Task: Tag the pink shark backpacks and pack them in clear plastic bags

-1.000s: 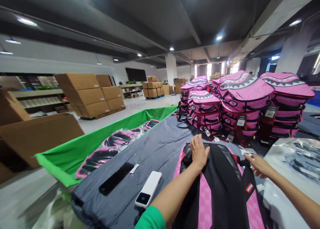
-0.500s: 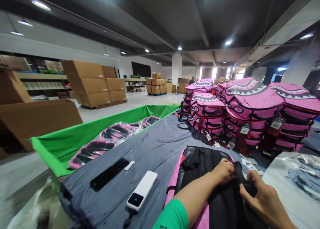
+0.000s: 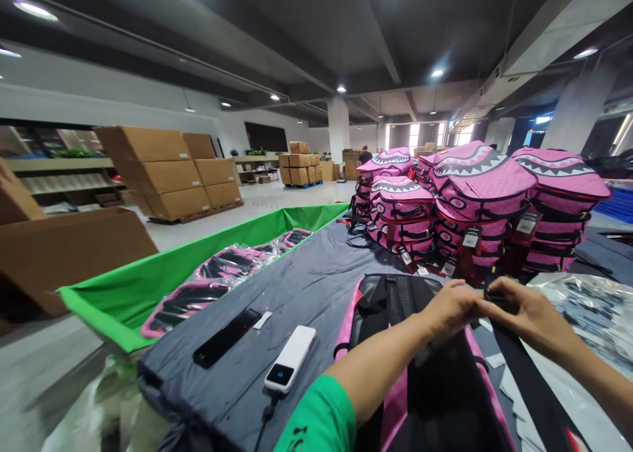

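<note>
Black shoulder strap, lower right, is pinched by right hand; left hand is curled, contents hidden. Judged limp, light — best gripped flat.

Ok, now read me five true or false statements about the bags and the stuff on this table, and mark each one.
1. The right hand has hold of a black strap. True.
2. The stacked pink bags have no tags. False: several tags hang at their fronts.
3. A cable runs from the white device with the small screen. True.
4. That white device lies on the backpack. False: it lies on the grey cloth, beside the backpack.
5. The bags behind the green wall are in clear plastic. True.
</note>
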`<state>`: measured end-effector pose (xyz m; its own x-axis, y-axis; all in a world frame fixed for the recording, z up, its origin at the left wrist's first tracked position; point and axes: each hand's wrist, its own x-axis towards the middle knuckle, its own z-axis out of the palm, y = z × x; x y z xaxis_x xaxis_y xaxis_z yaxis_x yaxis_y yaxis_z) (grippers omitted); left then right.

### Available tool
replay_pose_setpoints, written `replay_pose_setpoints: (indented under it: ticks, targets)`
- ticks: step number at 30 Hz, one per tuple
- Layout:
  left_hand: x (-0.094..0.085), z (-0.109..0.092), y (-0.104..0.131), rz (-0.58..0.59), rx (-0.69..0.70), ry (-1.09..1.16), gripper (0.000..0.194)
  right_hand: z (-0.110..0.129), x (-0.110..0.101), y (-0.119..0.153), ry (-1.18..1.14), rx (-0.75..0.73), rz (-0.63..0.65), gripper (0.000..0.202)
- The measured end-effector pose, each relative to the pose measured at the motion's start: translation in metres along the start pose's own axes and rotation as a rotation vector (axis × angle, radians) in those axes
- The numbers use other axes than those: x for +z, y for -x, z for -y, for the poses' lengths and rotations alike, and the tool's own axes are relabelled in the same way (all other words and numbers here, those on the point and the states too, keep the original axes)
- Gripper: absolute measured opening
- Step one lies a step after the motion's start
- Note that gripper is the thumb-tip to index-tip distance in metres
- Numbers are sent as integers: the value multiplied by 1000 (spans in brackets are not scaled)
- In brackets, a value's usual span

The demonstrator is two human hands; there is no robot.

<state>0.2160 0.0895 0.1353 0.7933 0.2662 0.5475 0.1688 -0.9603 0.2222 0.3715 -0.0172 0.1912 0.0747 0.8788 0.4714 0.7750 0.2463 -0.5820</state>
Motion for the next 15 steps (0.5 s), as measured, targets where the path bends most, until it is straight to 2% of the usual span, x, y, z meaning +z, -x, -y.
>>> replay_pose_setpoints:
  ticks: [1, 3, 6, 8, 10, 12, 15]
  targets:
    - [-4, 0, -2, 14, -40, -22, 16, 2, 0, -8, -62, 19, 55, 59]
    - [-10, 1, 1, -7, -151, -99, 27, 4, 1, -21, -182, 52, 181, 69]
    - [-17, -6, 28, -3, -391, -60, 43, -1, 2, -38, -212, -23, 286, 75]
    - [-17, -20, 55, 30, -530, 67, 45, -8, 5, -54, -99, -94, 230, 74]
    - [-12, -38, 86, 83, -606, 158, 41, -17, 14, -72, 30, -136, 183, 75]
    - [-1, -60, 117, 132, -685, 340, 31, -27, 31, -90, 97, -164, 212, 77]
    - [17, -88, 155, 149, -878, 775, 13, -41, 71, -105, 109, -220, 323, 73]
